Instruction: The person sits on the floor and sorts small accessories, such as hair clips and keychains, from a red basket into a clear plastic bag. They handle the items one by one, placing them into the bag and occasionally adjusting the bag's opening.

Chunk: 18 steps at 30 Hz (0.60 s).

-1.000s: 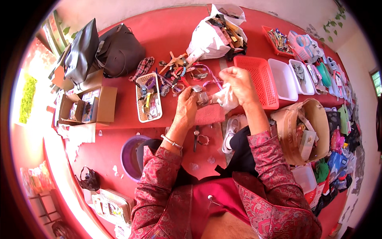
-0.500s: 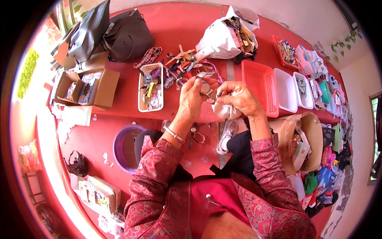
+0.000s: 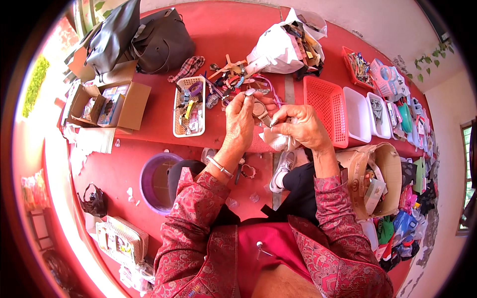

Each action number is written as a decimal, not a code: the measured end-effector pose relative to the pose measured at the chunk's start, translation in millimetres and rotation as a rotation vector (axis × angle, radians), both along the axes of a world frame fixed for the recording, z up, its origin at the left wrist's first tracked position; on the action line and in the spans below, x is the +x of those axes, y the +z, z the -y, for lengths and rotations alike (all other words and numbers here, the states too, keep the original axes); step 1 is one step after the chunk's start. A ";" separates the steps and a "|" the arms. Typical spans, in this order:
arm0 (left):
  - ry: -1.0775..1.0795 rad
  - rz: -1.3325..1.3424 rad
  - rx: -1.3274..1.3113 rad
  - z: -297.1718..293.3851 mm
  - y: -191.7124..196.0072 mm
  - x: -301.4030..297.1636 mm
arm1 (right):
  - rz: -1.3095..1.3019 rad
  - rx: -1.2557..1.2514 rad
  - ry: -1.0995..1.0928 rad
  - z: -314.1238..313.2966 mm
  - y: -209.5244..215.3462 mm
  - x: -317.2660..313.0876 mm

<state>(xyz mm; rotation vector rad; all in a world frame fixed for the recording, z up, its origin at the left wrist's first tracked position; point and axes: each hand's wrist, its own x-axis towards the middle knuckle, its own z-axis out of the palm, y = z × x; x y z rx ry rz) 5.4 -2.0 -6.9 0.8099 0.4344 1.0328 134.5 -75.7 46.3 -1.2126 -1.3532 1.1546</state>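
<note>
A wristwatch (image 3: pixel 259 108) with a round, pale face is held up in front of me, above the near edge of the red platform. My left hand (image 3: pixel 240 121) is closed around its upper end, fingers behind the face. The thumb and fingers of my right hand (image 3: pixel 305 128) pinch the lower strap. A crumpled white cloth (image 3: pixel 274 139) hangs beneath my right hand, tucked in the same grip. Beyond my hands lies a tangled pile of watches and straps (image 3: pixel 232 79). To the left stands a cream basket (image 3: pixel 189 134) holding several watches and small packets.
On the right are a red basket (image 3: pixel 325 111), a white tray (image 3: pixel 356 115) and a cardboard box (image 3: pixel 356 169). A white bag (image 3: pixel 278 48) stuffed with straps stands behind the pile. Left are an opened carton (image 3: pixel 135 107) and black bags (image 3: pixel 166 42); a purple basin (image 3: pixel 147 191) sits below.
The watch has tilted slightly, and its strap now shows more between my hands. My right hand has shifted a little down the strap, and the white cloth hangs looser.
</note>
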 end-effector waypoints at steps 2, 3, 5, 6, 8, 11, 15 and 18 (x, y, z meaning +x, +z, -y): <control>-0.021 -0.038 -0.005 0.2 2.0 0.6 | 0.013 -0.006 -0.015 0.1 -0.7 1.7; -0.042 -0.070 -0.009 0.0 3.7 -0.6 | 0.002 -0.017 -0.027 -0.1 0.2 1.7; -0.121 -0.089 -0.022 -2.7 0.2 -1.7 | -0.047 -0.066 -0.067 -0.2 2.3 2.8; -0.180 -0.076 -0.029 -5.1 -2.9 -2.2 | -0.087 -0.101 -0.096 -0.5 3.6 3.5; -0.297 -0.017 -0.122 -4.3 -5.0 -1.7 | -0.061 -0.051 -0.108 -5.8 -4.9 13.4; -0.366 0.081 -0.242 -2.6 1.6 -4.9 | -0.257 -0.110 -0.173 -7.7 -4.9 17.7; -0.348 0.118 -0.217 -2.5 0.4 -4.9 | -0.300 -0.151 -0.148 -7.0 -6.6 22.9; -0.362 0.138 -0.261 0.1 -1.1 -2.9 | -0.128 -0.088 -0.113 -3.6 -8.3 18.9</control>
